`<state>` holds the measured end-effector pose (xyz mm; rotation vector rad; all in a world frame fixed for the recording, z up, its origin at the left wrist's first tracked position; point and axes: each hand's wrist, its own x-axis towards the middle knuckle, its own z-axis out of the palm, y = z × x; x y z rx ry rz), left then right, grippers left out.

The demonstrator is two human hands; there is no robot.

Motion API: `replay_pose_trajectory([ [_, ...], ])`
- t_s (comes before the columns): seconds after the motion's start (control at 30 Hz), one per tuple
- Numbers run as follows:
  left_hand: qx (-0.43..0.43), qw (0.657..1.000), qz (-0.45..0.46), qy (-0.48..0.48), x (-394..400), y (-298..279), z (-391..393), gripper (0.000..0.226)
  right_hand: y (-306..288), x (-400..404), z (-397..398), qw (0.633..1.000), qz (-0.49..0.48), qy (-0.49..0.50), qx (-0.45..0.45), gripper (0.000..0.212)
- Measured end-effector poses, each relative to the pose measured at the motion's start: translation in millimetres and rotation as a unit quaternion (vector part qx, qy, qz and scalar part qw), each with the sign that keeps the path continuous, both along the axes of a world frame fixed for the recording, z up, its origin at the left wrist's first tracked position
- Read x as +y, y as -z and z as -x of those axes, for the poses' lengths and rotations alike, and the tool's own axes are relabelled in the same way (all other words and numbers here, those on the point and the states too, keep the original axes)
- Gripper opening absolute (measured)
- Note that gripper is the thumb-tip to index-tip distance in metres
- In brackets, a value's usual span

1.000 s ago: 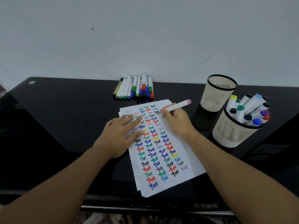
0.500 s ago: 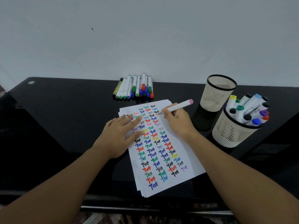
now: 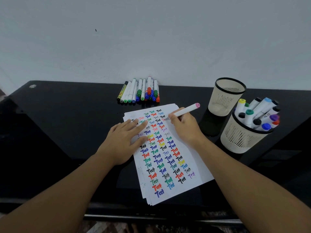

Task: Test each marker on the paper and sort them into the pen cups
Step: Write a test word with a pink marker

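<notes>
Black table (image 3: pixel 67 132): marker (image 3: pixel 185 109) tip moved right on paper (image 3: pixel 188 158).

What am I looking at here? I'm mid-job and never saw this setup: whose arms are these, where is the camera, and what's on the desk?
There is no machine: these are a person's two bare arms, filmed by one wide-angle camera on their head, looking forward and down at a black desk.

The left hand lies flat, pressing down a stack of paper covered with the word "Test" in many colours. The right hand holds a white marker with a pink end, its tip at the sheet's upper right.

At the desk's back edge lies a row of markers. On the right stand two mesh pen cups: the far cup shows nothing inside, and the near cup holds many markers.
</notes>
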<state>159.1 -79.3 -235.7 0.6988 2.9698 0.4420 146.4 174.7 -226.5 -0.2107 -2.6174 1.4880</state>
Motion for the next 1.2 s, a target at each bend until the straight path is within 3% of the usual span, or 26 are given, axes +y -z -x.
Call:
replay_pose_trajectory([
  [1.07, 0.002, 1.0, -0.002, 0.001, -0.4, 0.4, 2.0, 0.063, -2.4, -0.9, -2.0, 1.0, -0.002, 0.006, 0.006, 0.018],
  [1.2, 0.028, 0.998, -0.061, -0.01, -0.1, 2.3, 0.3, 0.067, -2.8, -1.8, -2.4, 1.0, -0.012, 0.005, 0.013, 0.02],
])
